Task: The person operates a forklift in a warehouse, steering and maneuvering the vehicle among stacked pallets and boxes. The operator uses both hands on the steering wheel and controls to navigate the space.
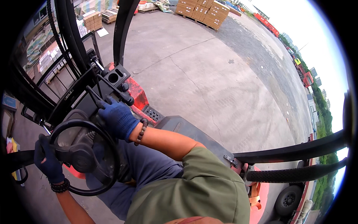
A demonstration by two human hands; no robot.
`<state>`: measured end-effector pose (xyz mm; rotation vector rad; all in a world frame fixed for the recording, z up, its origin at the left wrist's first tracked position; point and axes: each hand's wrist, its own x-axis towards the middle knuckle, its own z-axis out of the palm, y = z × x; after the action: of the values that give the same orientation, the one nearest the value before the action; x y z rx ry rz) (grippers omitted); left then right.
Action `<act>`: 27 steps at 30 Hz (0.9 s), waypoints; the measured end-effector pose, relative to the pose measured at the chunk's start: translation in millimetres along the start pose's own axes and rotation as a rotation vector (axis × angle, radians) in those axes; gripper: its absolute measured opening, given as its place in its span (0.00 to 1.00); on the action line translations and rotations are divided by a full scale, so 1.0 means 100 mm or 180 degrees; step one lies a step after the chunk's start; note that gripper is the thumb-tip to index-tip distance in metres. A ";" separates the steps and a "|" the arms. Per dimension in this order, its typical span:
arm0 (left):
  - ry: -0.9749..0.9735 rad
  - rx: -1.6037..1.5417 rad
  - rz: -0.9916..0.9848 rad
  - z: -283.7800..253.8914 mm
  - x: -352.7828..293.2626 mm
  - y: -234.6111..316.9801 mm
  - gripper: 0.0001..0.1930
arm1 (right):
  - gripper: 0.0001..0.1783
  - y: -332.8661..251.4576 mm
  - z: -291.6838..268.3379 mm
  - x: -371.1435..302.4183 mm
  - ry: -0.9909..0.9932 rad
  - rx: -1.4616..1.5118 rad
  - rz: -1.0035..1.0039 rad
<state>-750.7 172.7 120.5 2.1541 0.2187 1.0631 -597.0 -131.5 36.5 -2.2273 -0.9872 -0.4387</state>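
I sit at the controls of a red and black forklift. My left hand (48, 160), in a dark blue glove, is closed at the left side of the black steering wheel (115, 153); its fingertips are partly hidden. My right hand (118, 117), in a blue knitted glove, reaches past the wheel to the control levers on the dash. Its fingers curl at a black control lever (93, 93), and the palm hides the grip itself. Another lever knob (128, 100) stands just beside this hand. A beaded bracelet (141, 131) circles my right wrist.
Beyond the mast (71, 33), pallets of brown cartons (201, 13) and smaller stacked boxes (92, 21) stand on the concrete. A black frame bar (291, 147) crosses at right. Behind it shows a large vehicle wheel (289, 200). Red trucks (307, 79) stand farther off.
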 end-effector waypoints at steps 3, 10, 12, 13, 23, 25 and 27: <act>-0.0182 -0.0136 0.0695 1.33 0.58 0.51 0.12 | 0.10 0.63 -0.41 0.20 0.0102 -0.0064 0.0132; -0.1283 -0.0934 0.2149 3.75 0.29 2.38 0.18 | 0.09 1.82 -1.71 -0.40 0.0337 -0.0910 0.1055; -0.1325 -0.1243 0.2370 3.98 -0.02 2.54 0.14 | 0.09 2.06 -1.93 -0.49 0.0497 -0.1016 0.1096; -0.1518 -0.1164 0.2324 3.96 -0.23 2.48 0.13 | 0.08 2.06 -1.95 -0.45 0.0604 -0.0951 0.0928; -0.2017 -0.0693 0.1895 2.33 -1.03 1.63 0.11 | 0.05 1.78 -1.91 -0.84 0.0566 -0.1316 0.1081; -0.1803 -0.0419 0.1743 1.99 -0.74 1.41 0.10 | 0.06 1.76 -1.90 -0.88 0.0571 -0.1244 0.1024; -0.1324 -0.0129 0.1663 1.84 -0.36 1.20 0.06 | 0.07 1.75 -1.85 -0.82 0.0535 -0.1210 0.1037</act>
<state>-654.9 -27.6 103.5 2.3953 -0.5805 0.8423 -526.9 -388.5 52.9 -2.5772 -0.4670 -0.6950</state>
